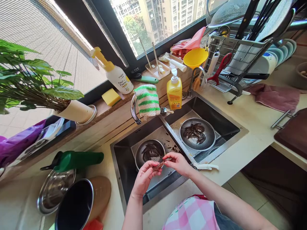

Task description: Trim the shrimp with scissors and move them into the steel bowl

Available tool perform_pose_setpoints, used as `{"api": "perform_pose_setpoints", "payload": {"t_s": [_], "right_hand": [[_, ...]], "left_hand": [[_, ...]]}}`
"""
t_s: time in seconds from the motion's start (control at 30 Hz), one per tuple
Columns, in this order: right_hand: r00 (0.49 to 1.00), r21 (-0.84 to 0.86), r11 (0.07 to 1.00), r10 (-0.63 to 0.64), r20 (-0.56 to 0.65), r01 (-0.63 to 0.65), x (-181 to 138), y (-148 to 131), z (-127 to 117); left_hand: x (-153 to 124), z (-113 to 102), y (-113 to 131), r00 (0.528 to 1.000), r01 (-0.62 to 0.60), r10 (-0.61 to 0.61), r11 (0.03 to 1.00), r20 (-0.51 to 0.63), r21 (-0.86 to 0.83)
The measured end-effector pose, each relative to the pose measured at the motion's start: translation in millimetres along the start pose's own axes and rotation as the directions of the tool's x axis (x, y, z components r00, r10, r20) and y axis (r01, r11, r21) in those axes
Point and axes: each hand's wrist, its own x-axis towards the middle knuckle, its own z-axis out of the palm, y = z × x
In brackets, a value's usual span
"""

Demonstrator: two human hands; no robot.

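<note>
Over the left sink basin [153, 188], my left hand [145, 177] pinches a slim reddish-brown piece [158, 166] whose exact kind I cannot make out. My right hand [178, 163] is closed at the piece's other end, fingertips close to those of my left. Just beyond my hands a round dark pan [137, 158] sits in the left basin, with dark, glossy, elongated pieces [151, 150] in it. In the right basin stands a second pan [209, 142] holding a pile of similar dark pieces [195, 131]. Dark scraps [175, 149] lie on the left basin's floor.
A white-handled tool [206, 166] lies at the sink's front edge. A striped cloth [147, 100] hangs on the faucet [133, 110], beside a yellow soap bottle [174, 91]. On the left are a deep pot [100, 195] and green bottle [79, 160]; a dish rack [240, 54] stands right.
</note>
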Motion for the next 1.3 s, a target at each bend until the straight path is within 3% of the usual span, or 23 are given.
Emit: {"api": "perform_pose_setpoints", "payload": {"t_s": [0.17,0.3,0.47,0.57,0.67,0.8,0.93,1.13,1.3], "right_hand": [[0.999,0.112,0.993,0.043,0.019,-0.045,-0.8,4.5,-0.4],[1.0,0.05,0.999,0.005,0.029,-0.007,-2.8,3.9,1.3],[0.998,-0.09,0.994,-0.056,0.015,0.057,-3.5,1.9,1.4],[0.996,-0.177,0.98,-0.086,0.013,0.087,-3.1,-0.2,0.5],[0.995,-0.226,0.969,-0.1,0.022,0.103,-3.2,-3.0,-0.1],[0.996,-0.221,0.971,-0.085,0.039,0.091,-3.5,-4.9,0.4],[0.995,-0.217,0.971,-0.092,0.047,0.1,-3.4,-4.3,0.9],[0.989,-0.29,0.945,-0.141,0.052,0.15,-1.2,-3.3,-1.2],[0.987,-0.242,0.957,-0.156,0.035,0.16,1.0,5.4,-2.2]], "left_hand": [[3.9,1.6,10.5,1.0,0.0,0.004,0.947,-0.011,0.322],[9.4,15.4,8.0,0.998,-0.054,0.063,0.818,0.004,0.573],[7.8,19.6,-0.2,0.983,-0.136,0.185,0.652,0.017,0.746],[5.4,19.3,-3.1,0.969,-0.184,0.245,0.609,0.038,0.772],[4.2,20.2,-3.3,0.962,-0.198,0.271,0.629,0.027,0.752],[4.1,20.1,-3.3,0.964,-0.19,0.265,0.641,0.018,0.743],[4.2,18.5,-5.8,0.953,-0.24,0.293,0.594,0.071,0.768],[4.5,20.5,-8.0,0.967,-0.222,0.232,0.573,0.103,0.789],[6.0,22.4,-10.4,0.967,-0.215,0.236,0.552,0.097,0.806]]}}
